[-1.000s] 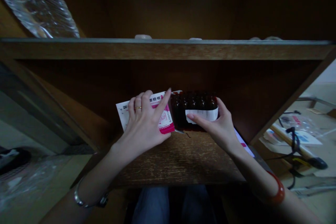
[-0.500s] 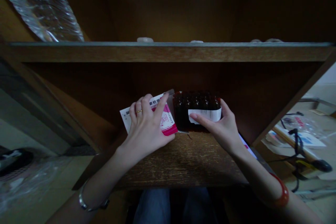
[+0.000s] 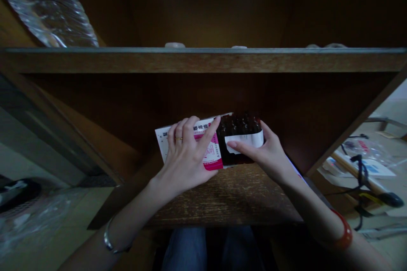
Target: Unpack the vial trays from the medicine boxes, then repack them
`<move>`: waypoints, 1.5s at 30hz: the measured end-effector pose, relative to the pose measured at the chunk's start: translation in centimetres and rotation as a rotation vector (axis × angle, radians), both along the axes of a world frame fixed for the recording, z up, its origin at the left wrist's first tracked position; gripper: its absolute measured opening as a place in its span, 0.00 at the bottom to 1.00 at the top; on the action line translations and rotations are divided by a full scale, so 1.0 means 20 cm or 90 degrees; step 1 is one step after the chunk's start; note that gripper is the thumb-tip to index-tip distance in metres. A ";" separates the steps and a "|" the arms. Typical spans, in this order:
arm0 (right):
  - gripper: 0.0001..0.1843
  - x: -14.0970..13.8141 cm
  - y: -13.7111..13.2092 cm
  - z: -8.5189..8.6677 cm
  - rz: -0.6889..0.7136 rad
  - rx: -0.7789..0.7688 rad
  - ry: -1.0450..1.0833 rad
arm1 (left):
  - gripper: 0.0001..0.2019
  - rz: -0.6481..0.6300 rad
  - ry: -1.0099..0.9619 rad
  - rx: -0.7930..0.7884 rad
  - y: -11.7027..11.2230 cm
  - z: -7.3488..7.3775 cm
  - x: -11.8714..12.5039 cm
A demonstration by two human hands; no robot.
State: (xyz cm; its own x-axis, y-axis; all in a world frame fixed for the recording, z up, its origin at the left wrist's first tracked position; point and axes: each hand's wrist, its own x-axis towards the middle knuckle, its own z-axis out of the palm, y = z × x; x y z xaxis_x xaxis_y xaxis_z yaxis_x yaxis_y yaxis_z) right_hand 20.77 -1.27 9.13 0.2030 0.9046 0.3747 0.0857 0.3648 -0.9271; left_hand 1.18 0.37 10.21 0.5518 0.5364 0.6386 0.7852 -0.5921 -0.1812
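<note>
My left hand (image 3: pixel 187 152) is closed around a white and pink medicine box (image 3: pixel 213 163), whose open end faces right. My right hand (image 3: pixel 265 150) grips a pack of small dark brown glass vials (image 3: pixel 243 125) standing in rows, thumb in front and fingers hidden behind. A white paper slip (image 3: pixel 246 142) lies across the front of the vials under my right thumb. The left part of the pack sits inside the box's mouth; the right part sticks out. Both are over the worn wooden board (image 3: pixel 219 199).
A glass shelf edge (image 3: pixel 203 50) runs across above my hands, with small pale round pieces on it. Clear plastic wrap (image 3: pixel 54 12) hangs at upper left. Right of the cabinet are a wooden stick (image 3: pixel 359 173), black cord and papers. A flat white and purple item (image 3: pixel 297 167) lies behind my right forearm.
My left hand has moved the box to the right over the left side of the vials. The right hand with the vials has shifted slightly left, and fewer vials show.
</note>
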 end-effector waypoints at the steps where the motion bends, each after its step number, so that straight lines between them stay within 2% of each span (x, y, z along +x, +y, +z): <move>1: 0.32 0.00 0.00 0.00 0.030 -0.017 0.010 | 0.46 -0.016 -0.001 0.010 0.00 0.00 0.01; 5: 0.32 -0.02 0.01 -0.02 0.106 -0.028 0.023 | 0.42 -0.061 -0.014 0.039 -0.02 0.00 0.02; 8: 0.32 -0.03 0.02 -0.05 0.090 0.004 -0.026 | 0.40 -0.068 -0.023 0.045 -0.02 0.01 0.03; 12: 0.32 -0.03 0.00 -0.09 0.036 -0.001 -0.136 | 0.43 -0.081 -0.036 -0.005 -0.03 0.00 0.06; 16: 0.35 -0.01 -0.01 -0.11 0.100 -0.055 -0.172 | 0.44 -0.091 -0.044 -0.049 -0.04 -0.01 0.08; 18: 0.33 0.00 -0.01 -0.11 0.116 -0.046 -0.163 | 0.44 -0.089 -0.048 -0.060 -0.03 -0.01 0.09; 22: 0.31 -0.03 0.02 -0.11 0.058 0.022 -0.036 | 0.43 -0.060 -0.079 -0.091 -0.02 -0.01 0.08; 26: 0.20 -0.07 0.02 -0.10 0.030 0.065 0.032 | 0.43 -0.016 -0.112 -0.094 -0.02 -0.02 0.10; 29: 0.16 -0.07 0.02 -0.10 0.022 0.063 -0.016 | 0.43 -0.007 -0.112 -0.090 -0.03 -0.04 0.11; 32: 0.16 -0.06 0.00 -0.10 0.065 0.058 -0.097 | 0.42 -0.001 -0.106 -0.088 -0.03 -0.05 0.12; 34: 0.20 -0.05 -0.01 -0.10 0.082 0.039 -0.142 | 0.42 0.004 -0.107 -0.080 -0.03 -0.05 0.11; 36: 0.26 -0.04 -0.02 -0.10 0.061 -0.002 -0.163 | 0.42 0.009 -0.114 -0.071 -0.02 -0.05 0.10; 38: 0.27 -0.03 -0.03 -0.09 0.040 -0.025 -0.172 | 0.43 0.015 -0.119 -0.061 -0.02 -0.04 0.09; 42: 0.23 -0.06 -0.05 -0.07 0.072 0.037 -0.218 | 0.42 0.026 -0.119 -0.036 -0.02 -0.03 0.09; 45: 0.24 -0.09 -0.07 -0.04 0.064 0.051 -0.262 | 0.41 0.017 -0.129 -0.037 -0.03 -0.03 0.10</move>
State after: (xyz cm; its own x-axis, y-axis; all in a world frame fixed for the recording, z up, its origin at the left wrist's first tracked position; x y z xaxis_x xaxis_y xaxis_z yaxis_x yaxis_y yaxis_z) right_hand 18.91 -2.76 8.32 -0.0662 0.8768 0.4762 0.4028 0.4601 -0.7912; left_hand 3.15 -0.17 9.51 0.4004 0.5885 0.7024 0.8178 -0.5753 0.0157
